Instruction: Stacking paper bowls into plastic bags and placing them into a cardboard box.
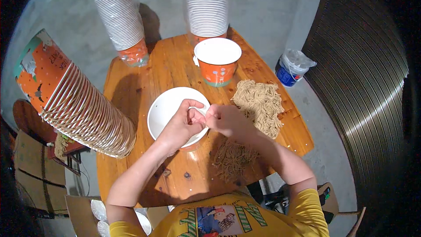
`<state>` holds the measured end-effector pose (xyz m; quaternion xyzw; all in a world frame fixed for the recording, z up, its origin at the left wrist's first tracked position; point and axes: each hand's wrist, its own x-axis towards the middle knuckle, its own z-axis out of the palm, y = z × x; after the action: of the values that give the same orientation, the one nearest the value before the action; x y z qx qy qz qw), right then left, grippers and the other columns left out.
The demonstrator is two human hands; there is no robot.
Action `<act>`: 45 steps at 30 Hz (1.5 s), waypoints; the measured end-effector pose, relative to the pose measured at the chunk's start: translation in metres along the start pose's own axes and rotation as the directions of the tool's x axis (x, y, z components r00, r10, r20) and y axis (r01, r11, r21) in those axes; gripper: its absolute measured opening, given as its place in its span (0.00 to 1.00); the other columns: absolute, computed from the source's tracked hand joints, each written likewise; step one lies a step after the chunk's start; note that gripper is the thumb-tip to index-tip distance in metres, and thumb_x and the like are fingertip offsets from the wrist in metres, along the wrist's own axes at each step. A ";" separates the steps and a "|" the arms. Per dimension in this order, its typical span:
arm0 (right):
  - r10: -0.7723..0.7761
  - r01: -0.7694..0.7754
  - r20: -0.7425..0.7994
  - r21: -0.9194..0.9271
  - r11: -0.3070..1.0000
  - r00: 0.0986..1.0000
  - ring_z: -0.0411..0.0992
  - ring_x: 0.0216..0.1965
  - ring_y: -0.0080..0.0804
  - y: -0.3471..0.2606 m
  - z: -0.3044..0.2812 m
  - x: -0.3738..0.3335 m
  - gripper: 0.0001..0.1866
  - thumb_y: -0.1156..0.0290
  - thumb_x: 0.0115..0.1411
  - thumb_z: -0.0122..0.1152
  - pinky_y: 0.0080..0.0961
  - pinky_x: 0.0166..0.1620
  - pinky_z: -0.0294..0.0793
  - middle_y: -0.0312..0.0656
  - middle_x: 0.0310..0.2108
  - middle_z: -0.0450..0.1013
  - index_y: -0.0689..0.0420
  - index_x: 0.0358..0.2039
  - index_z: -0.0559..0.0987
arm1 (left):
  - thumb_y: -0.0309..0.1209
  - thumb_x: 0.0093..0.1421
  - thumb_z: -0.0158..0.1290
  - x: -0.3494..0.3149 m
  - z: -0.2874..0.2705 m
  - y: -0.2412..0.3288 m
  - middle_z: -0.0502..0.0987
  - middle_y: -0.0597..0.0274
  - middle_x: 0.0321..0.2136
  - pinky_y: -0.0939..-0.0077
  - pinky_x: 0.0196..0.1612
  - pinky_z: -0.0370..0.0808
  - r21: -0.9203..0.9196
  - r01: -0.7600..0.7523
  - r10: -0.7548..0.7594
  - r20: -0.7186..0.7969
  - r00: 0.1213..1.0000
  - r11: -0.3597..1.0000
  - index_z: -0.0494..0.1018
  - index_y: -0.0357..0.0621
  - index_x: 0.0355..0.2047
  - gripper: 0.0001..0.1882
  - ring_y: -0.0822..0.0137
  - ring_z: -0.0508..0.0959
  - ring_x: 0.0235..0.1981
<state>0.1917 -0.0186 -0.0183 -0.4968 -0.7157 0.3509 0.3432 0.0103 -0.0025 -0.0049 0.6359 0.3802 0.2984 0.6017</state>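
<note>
My left hand [183,125] and my right hand [224,120] meet over the right rim of an open orange paper cup with a white inside [163,109], standing on the wooden table [175,61]. Both pinch a small white thing [201,111] between the fingertips; it looks like a small packet, too small to tell for sure. A second open orange cup [218,61] stands farther back. Blocks of dry noodles [261,102] lie to the right of my hands, and loose noodle crumbs [231,158] lie under my right forearm.
A long stack of orange cups [74,101] lies tilted at the left table edge. Two wrapped cup stacks [123,22] [207,4] stand at the back. A blue and white bucket [290,68] sits on the concrete floor at right, cardboard boxes [30,166] at left.
</note>
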 end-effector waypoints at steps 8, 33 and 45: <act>0.181 -0.281 0.255 0.447 0.849 0.950 0.58 0.15 0.15 0.002 -0.011 0.003 0.13 0.58 0.56 0.54 0.13 0.18 0.54 0.31 0.19 0.68 0.54 0.24 0.73 | 0.17 0.53 0.50 0.000 -0.002 0.000 0.69 0.67 0.28 0.84 0.38 0.67 0.003 -0.016 0.016 -0.005 1.000 1.000 0.60 0.39 0.46 0.21 0.77 0.69 0.31; 0.051 -0.087 0.105 0.381 0.920 0.993 0.66 0.25 0.18 0.007 0.003 -0.010 0.14 0.58 0.62 0.50 0.18 0.31 0.65 0.30 0.20 0.69 0.56 0.28 0.70 | 0.20 0.57 0.51 -0.008 -0.005 0.002 0.70 0.67 0.31 0.83 0.42 0.68 0.092 -0.006 -0.002 0.083 0.997 0.996 0.61 0.42 0.49 0.20 0.76 0.70 0.34; 0.050 -0.067 0.048 0.460 0.885 0.998 0.68 0.23 0.22 0.007 0.010 -0.023 0.10 0.63 0.62 0.49 0.21 0.29 0.69 0.33 0.20 0.67 0.57 0.32 0.67 | 0.22 0.56 0.49 -0.011 -0.001 0.003 0.68 0.68 0.27 0.82 0.35 0.69 0.325 -0.040 0.037 0.016 0.999 0.945 0.64 0.38 0.44 0.14 0.78 0.69 0.30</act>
<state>0.1928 -0.0398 -0.0327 -0.4161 -0.6024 0.5298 0.4281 0.0045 -0.0111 -0.0010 0.7350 0.4089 0.2402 0.4847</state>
